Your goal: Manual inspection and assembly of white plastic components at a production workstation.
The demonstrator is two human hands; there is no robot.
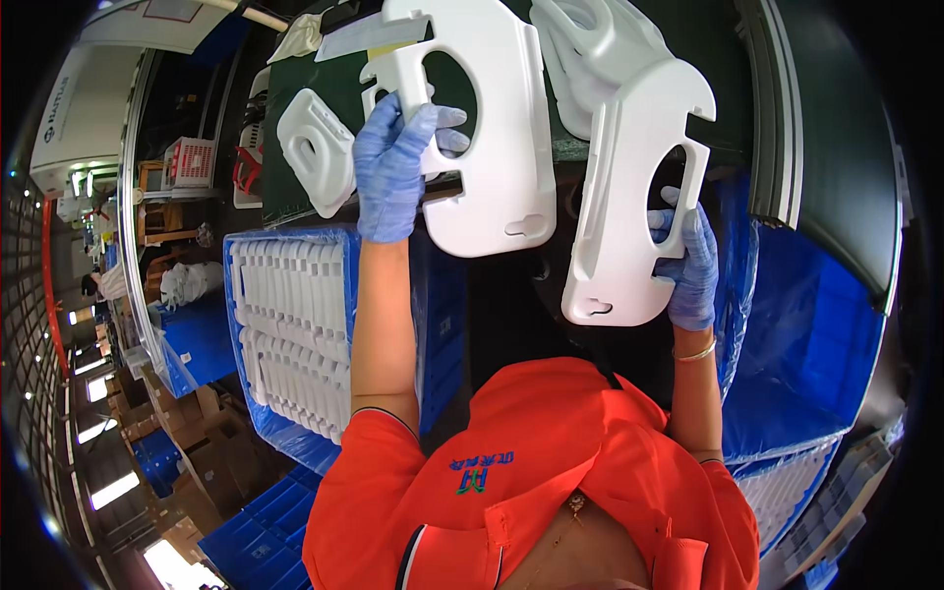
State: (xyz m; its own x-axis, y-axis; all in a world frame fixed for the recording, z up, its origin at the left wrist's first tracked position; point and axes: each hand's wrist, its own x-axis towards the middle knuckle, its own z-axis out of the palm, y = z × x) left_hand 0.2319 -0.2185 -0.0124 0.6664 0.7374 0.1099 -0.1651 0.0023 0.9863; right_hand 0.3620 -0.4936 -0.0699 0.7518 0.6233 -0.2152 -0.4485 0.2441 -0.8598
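Two large white moulded plastic panels are held up in front of me, one in each gloved hand. My left hand (401,162) is closed round the handle of the left panel (506,147), its fingertips showing through the oval opening. In the same way my right hand (691,258) grips the right panel (619,187) by its handle, beside its oval hole. Each panel has a small keyhole-shaped slot near its lower end. Behind the right panel lie more white plastic parts (580,49). A smaller white part with a hole (315,152) rests left of my left hand.
The parts lie on a dark green worktop (285,84). A lined blue crate (236,295) at left holds several rows of white parts. At right stands another lined blue crate (801,324), below a metal rail (782,118). A red-and-white basket (189,162) sits far left.
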